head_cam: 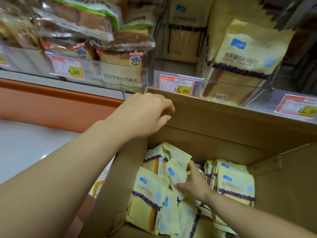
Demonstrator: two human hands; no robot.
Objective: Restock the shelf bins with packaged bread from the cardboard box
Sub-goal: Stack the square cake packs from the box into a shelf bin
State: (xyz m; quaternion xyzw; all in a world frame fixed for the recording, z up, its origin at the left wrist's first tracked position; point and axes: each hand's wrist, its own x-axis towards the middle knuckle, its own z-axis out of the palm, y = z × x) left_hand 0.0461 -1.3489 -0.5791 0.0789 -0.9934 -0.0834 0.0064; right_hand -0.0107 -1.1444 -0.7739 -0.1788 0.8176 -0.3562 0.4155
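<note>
An open cardboard box (214,117) stands below the shelf, holding several yellow packaged breads (147,191). My left hand (142,114) grips the box's far left flap at its top corner. My right hand (193,182) is down inside the box, fingers closing on one yellow bread pack (173,172) in the middle of the pile. Above, a clear shelf bin (257,86) tagged 10.80 holds one upright pack of the same yellow bread (248,54), with room to its left.
A neighbouring clear bin (96,66) tagged 8.80 is full of brown toast loaves (120,69). An orange shelf base (51,103) and pale floor (25,148) lie at the left. Another price tag (298,105) hangs at the right edge.
</note>
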